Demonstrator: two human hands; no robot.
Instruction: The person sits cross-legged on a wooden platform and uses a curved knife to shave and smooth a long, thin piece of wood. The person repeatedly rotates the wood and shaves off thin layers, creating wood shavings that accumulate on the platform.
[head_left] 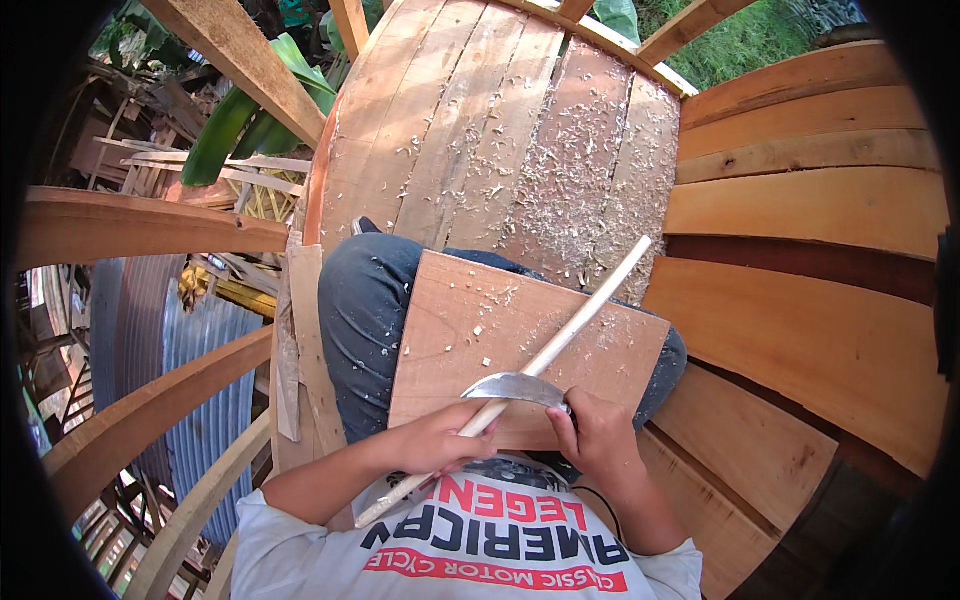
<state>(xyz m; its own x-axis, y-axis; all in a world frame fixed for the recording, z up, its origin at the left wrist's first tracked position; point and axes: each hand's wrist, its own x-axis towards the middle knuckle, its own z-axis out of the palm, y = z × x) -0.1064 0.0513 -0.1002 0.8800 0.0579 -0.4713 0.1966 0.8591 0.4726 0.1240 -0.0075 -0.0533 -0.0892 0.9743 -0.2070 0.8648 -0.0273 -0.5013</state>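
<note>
A long pale wooden stick (572, 327) slants across my lap, its lower end near my shirt and its upper end out over the floor. My left hand (440, 438) is wrapped round its lower part. In my right hand (594, 432) is a knife with a curved metal blade (514, 387); its handle is mostly hidden by my fingers. The blade lies across the stick, just above my left hand. Under both rests a flat brown board (450, 330) on my thighs, with a few wood chips on it.
Wood shavings (560, 180) are scattered over the plank floor (400, 100) ahead. Horizontal boards (800, 210) form a wall on the right. Wooden rails (150, 220) line the left side, with corrugated metal sheets (205, 340) and a leafy plant (235, 125) beyond.
</note>
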